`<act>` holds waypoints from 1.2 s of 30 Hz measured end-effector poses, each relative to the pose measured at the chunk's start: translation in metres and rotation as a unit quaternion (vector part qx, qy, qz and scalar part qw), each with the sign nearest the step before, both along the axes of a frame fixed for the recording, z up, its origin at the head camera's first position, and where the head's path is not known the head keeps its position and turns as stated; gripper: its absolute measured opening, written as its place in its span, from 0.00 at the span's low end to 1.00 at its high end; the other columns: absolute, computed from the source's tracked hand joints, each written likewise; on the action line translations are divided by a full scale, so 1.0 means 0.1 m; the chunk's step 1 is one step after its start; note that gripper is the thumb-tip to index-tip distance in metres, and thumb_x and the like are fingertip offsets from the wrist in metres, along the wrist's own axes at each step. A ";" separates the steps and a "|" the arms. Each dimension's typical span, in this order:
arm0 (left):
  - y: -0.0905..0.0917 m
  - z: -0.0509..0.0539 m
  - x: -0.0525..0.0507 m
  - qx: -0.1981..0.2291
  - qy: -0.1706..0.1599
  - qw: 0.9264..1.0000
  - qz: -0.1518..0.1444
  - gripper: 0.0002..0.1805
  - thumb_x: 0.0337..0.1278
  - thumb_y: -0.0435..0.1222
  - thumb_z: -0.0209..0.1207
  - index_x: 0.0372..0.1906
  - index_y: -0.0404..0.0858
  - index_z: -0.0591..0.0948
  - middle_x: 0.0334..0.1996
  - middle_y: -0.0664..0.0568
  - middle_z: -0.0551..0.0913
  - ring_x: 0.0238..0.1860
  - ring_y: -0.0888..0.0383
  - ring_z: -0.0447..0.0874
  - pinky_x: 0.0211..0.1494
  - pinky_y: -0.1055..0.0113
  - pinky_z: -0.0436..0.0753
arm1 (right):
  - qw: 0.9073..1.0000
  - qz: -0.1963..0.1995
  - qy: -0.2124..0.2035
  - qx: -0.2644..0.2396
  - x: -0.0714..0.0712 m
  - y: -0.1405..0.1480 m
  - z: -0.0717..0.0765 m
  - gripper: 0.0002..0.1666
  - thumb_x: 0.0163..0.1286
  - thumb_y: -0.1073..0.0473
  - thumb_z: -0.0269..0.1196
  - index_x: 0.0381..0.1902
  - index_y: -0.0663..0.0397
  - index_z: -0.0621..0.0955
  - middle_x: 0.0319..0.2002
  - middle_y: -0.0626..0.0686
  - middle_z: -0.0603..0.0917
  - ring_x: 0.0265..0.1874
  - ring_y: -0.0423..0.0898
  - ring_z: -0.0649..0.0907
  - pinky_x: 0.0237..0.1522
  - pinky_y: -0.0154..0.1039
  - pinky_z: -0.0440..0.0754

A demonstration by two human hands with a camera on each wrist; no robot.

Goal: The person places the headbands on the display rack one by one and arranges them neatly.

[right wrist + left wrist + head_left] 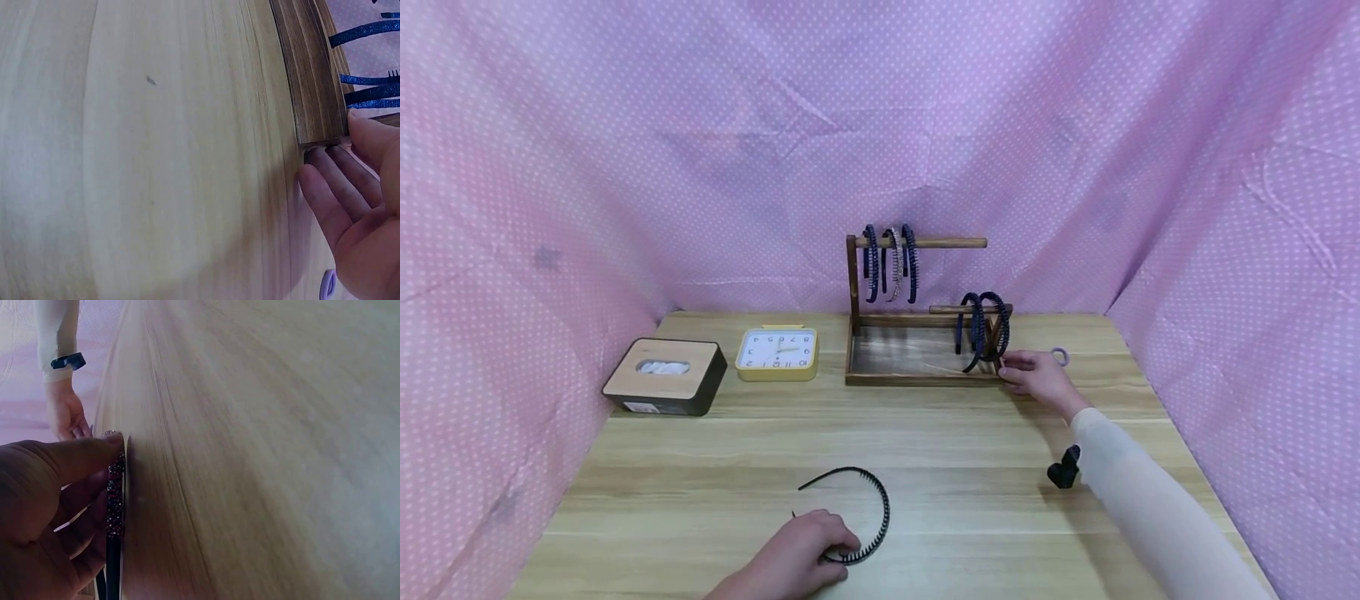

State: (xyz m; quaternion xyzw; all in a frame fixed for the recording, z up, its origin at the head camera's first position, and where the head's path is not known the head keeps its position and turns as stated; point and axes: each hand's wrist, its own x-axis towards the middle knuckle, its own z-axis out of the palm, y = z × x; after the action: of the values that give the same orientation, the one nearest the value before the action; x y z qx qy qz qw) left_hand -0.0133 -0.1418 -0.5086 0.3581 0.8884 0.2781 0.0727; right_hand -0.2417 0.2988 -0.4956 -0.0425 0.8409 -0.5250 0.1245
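Low over the table, my left hand (808,546) pinches a thin black toothed headband (885,508) between thumb and fingers. Glittering dark and reddish stones cover part of this headband (115,500) in the left wrist view. At the right end of a brown wooden headband stand (917,380), my right hand (1037,377) holds the corner, thumb (369,134) at the edge and fingertips against the end. Three headbands (911,262) hang from the upper bar. Dark blue headbands (976,333) hang on the lower bar, close to my right hand.
A yellow clock (777,354) lies left of the stand, with a wood-topped tissue box (662,375) farther left. Beside my right hand lies a small purple ring (1060,357). Pink dotted cloth (775,150) surrounds the table on the back and sides.
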 end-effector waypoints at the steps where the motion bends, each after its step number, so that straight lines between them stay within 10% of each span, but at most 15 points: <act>1: 0.00 0.00 0.00 0.001 0.004 1.000 -0.001 0.13 0.51 0.36 0.73 0.44 0.49 0.89 0.40 0.70 0.84 0.43 0.72 0.78 0.45 0.72 0.81 | 1.000 0.000 0.000 0.005 0.00 0.00 0.01 0.32 0.77 0.61 0.62 0.72 0.73 0.68 0.66 0.73 0.76 0.56 0.57 0.85 0.51 0.45 0.89; 15: 0.02 0.02 0.01 0.004 0.039 0.999 -0.012 0.12 0.54 0.32 0.71 0.42 0.50 0.89 0.36 0.69 0.82 0.40 0.75 0.77 0.42 0.74 0.80 | 1.000 0.008 0.000 0.023 0.03 -0.02 0.01 0.35 0.76 0.60 0.63 0.73 0.71 0.67 0.67 0.73 0.74 0.57 0.63 0.84 0.50 0.44 0.89; 26: 0.01 0.09 0.02 0.019 0.084 0.996 0.028 0.09 0.57 0.35 0.70 0.40 0.52 0.85 0.35 0.69 0.81 0.36 0.75 0.76 0.38 0.76 0.78 | 0.999 0.014 0.027 0.040 0.08 0.00 -0.02 0.36 0.73 0.59 0.66 0.72 0.71 0.68 0.62 0.72 0.79 0.49 0.55 0.88 0.45 0.45 0.90; 36: 0.03 0.23 -0.01 0.037 0.059 0.995 0.068 0.10 0.59 0.35 0.70 0.41 0.51 0.84 0.38 0.67 0.85 0.39 0.72 0.80 0.42 0.70 0.84 | 0.999 0.011 0.025 0.047 0.09 -0.02 0.00 0.37 0.73 0.58 0.67 0.72 0.70 0.69 0.62 0.72 0.79 0.50 0.56 0.87 0.42 0.45 0.90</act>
State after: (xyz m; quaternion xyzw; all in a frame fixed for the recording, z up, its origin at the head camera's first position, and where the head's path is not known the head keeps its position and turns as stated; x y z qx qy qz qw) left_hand -0.0143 -0.1390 -0.4858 0.3149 0.9024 0.2937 -0.0121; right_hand -0.2329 0.2969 -0.4955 -0.0588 0.8668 -0.4825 0.1112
